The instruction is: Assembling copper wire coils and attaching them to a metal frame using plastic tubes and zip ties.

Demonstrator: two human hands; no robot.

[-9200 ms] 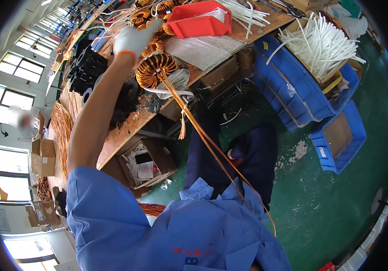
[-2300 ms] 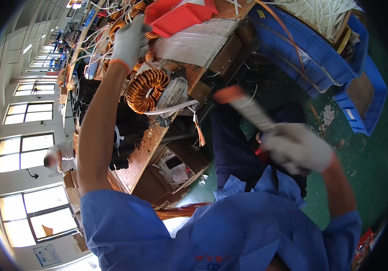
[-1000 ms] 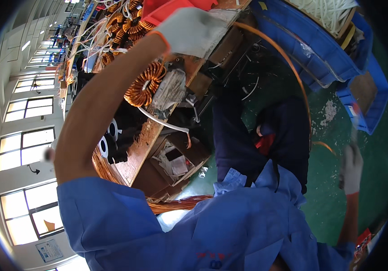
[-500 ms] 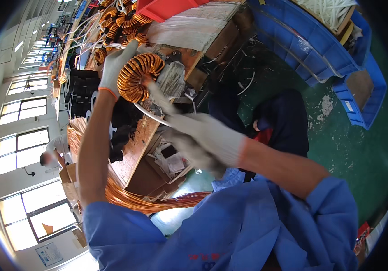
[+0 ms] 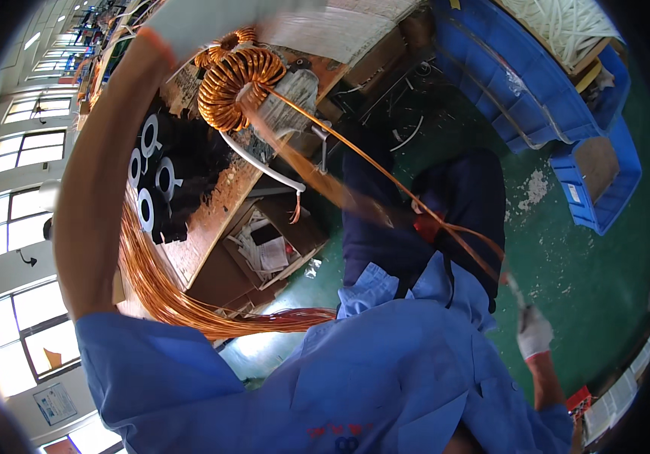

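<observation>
Fingers of the gloved right hand (image 5: pixel 534 333) curl round a slim, blurred tool (image 5: pixel 515 290), low at right above green floor (image 5: pixel 567 310). Left hand (image 5: pixel 223 24), gloved too, is a blur above the bench (image 5: pixel 195 257) — can't tell whether its fingers are spread or pressed together. Copper-wound ring (image 5: pixel 223 83) lies near the bench edge, just below that hand. Copper strands (image 5: pixel 370 161) run from its middle across the lap toward the tool — partly blurred. White-sleeved lead (image 5: pixel 264 166) trails from the ring, its end bare copper.
</observation>
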